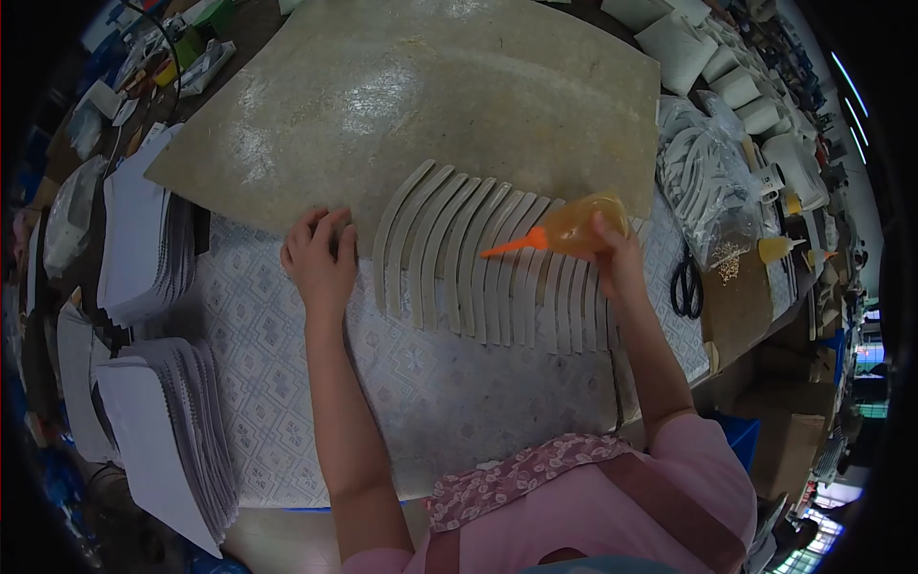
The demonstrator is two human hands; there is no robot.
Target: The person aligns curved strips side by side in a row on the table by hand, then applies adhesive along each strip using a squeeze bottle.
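Pink shirt (612, 507) foremost, bottle (574, 226) in gripping right hand (615, 251) above curved strips (451, 277), loosely spread left hand (320, 260) alongside.

See black-handled scissors (687, 285) and a brown cardboard box (786, 442) at right, two stacks of white sheets (158, 440) at left

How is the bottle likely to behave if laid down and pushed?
The bottle would probably roll, since its body looks rounded. The long, tapering orange nozzle may make it swing in an arc. It looks translucent, like thin plastic, so it may give when squeezed.
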